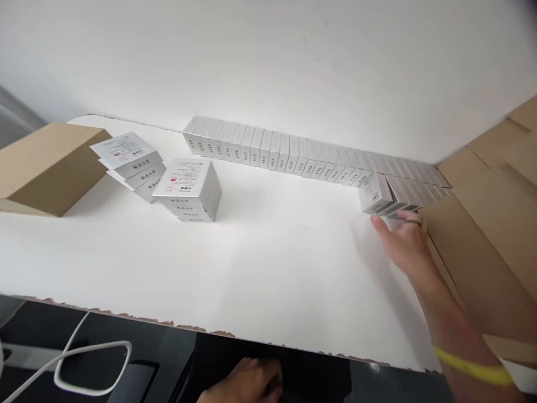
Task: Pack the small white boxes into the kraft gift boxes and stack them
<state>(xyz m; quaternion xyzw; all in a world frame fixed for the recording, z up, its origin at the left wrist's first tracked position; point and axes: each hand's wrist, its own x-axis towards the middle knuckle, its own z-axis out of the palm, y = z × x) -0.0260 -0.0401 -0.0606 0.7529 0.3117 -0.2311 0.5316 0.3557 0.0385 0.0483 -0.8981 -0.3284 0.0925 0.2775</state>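
Note:
My right hand [403, 238] reaches to the far right of the white table, its thumb apart from the fingers. The fingertips are at the lower front of a short row of small white boxes [409, 193], some of them tilted. The front box [375, 193] leans with its printed face toward me. Whether the fingers press on the boxes is hard to see. Below the table edge, my left hand [247, 382] is curled closed over dark cloth, and nothing shows in it.
A long row of upright white boxes [272, 150] runs along the back wall. Two stacks of similar boxes, a slanting one [134, 159] and a squarer one [191, 187], stand left. A brown carton [54, 162] lies beyond them. Cardboard [482, 224] borders the right side. A white cable [92, 344] hangs lower left.

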